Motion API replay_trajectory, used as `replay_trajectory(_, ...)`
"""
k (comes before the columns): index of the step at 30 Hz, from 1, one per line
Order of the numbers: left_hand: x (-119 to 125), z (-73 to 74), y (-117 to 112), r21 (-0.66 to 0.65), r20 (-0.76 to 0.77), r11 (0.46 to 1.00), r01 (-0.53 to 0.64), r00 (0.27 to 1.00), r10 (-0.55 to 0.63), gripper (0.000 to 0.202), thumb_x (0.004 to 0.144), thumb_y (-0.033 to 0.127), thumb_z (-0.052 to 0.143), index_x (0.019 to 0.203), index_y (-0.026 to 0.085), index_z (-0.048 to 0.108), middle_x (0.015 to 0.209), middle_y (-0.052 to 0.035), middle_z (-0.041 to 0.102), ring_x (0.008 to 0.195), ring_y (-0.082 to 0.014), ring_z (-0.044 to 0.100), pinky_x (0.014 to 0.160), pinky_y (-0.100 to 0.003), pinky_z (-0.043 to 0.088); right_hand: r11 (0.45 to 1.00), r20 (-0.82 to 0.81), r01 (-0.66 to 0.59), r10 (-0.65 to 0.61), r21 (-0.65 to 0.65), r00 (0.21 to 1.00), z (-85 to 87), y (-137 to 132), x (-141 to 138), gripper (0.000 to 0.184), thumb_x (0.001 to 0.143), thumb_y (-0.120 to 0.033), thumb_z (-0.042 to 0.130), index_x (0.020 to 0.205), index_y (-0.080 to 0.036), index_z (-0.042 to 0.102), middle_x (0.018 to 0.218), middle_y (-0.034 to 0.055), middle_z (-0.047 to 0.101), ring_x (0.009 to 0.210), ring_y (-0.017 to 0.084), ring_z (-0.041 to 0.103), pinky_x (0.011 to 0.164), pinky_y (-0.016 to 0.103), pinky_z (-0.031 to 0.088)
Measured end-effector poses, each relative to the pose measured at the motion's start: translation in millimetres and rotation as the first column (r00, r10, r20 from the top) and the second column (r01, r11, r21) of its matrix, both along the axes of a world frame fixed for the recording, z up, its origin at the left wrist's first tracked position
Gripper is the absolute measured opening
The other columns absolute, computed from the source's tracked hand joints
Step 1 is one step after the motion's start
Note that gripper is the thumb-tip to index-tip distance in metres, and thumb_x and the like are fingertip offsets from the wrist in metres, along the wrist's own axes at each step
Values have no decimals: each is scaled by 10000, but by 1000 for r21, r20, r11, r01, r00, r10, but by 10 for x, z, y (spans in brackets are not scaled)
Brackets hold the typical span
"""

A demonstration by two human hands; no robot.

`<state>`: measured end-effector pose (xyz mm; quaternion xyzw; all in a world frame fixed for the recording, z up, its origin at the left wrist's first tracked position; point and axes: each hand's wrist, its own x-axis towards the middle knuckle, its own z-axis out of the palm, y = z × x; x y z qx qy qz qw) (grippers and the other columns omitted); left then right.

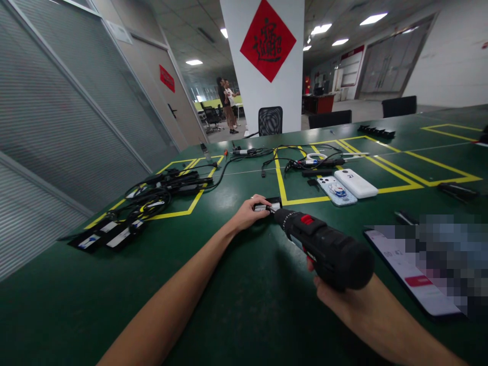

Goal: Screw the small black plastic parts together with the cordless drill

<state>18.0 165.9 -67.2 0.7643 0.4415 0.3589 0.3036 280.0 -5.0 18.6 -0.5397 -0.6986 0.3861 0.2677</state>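
Note:
My left hand [249, 212] is closed on a small black piece with a silver-white strip [277, 201], held low over the green table. Its fingers hide much of the piece, so I cannot tell its kind. My right hand [335, 300] grips a black cordless drill [324, 244] with a red switch on top. The drill points forward and left, and its bit end reaches the piece beside my left fingertips. Whether the bit sits in a screw is too small to see.
Black cables and flat black parts [168, 188] lie in a heap at left. More cables and tools [316, 162] rest behind, by a phone case [337, 191] and a white power bank [355, 183]. A tablet [412, 274] lies at right. Two people [227, 104] stand far back.

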Motion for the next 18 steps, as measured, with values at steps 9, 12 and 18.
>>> replay_trajectory(9,-6,-18,22,-23,2,1000,2,1000,-1,225,710,246,642,929,196,662,1073,-46,551,1043,-210,512,952,-345,374,998,-29,30,-32,-47,999,-30,-7,-5,213,748,-310,535,895,-186,628,782,30,673,706,191,629,654,306,509)
replay_trajectory(12,-10,-18,20,-30,10,1000,4,1000,-4,223,713,248,642,928,192,660,1081,-49,550,1050,-210,509,952,-345,372,997,-28,57,-58,-60,998,-47,-6,-4,210,739,-318,543,875,-200,652,761,23,679,679,186,631,609,285,511)
replay_trajectory(18,1,5,-3,-41,18,999,13,1000,-13,226,721,247,636,939,194,653,1103,-50,534,1032,-208,518,924,-342,388,996,-40,62,-65,-66,997,-77,6,18,218,726,-336,559,868,-212,668,757,21,692,669,190,639,624,284,524)
